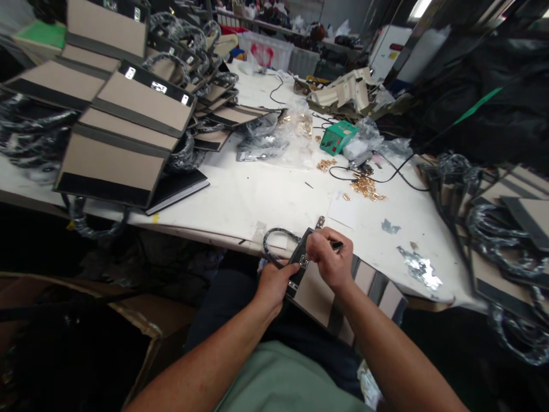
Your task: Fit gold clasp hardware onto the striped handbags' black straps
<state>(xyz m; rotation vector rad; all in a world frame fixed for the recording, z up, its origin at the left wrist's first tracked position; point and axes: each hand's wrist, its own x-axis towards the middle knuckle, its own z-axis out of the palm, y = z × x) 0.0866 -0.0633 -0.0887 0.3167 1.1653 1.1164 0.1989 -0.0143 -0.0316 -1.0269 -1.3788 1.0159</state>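
Note:
A tan and dark-striped handbag [317, 294] lies over my lap at the near edge of the white table [274, 197]. Its black wrapped handle [274, 236] curls up onto the table. My left hand [274, 283] grips the bag's left edge, thumb beside a small silver clasp [303, 261]. My right hand [330, 260] is closed around a thin dark tool [337, 245], held over the clasp at the bag's top edge.
Stacks of the same bags [124, 114] fill the table's left and more lie at the right [510, 229]. Gold metal fittings [366, 187], a green box [338, 137], plastic bags and a black cable lie mid-table. An open cardboard box [86, 337] sits at lower left.

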